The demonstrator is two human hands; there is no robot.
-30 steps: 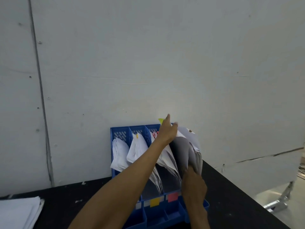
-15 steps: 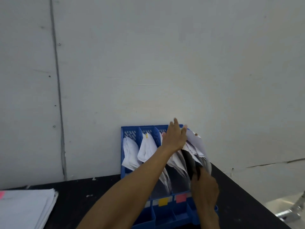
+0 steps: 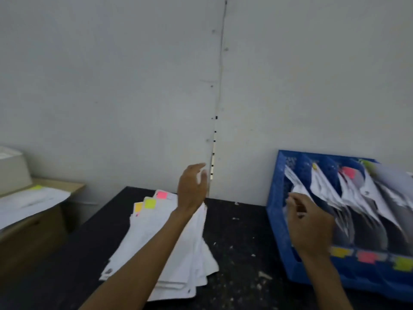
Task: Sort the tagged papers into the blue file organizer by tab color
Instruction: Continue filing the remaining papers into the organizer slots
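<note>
- Left hand (image 3: 192,189): fingers relaxed and apart, holding nothing, above the far end of the paper stack (image 3: 194,253).
- Right hand (image 3: 310,227): loosely curled, no sheet visible in it, well right of the stack, at the blue file organizer (image 3: 275,211).
- The stack's long axis runs away from the person, with the coloured tabs (image 3: 150,203) at the far end, just left of the left hand.
- Judgement: the left hand is nearer for the next pick.

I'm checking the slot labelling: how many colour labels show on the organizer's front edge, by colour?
Yellow label: 1
Pink label: 1
Green label: 1
Total: 3 on the organizer. The right hand and its wrist cover the front edge further left, so anything there is hidden.
</note>
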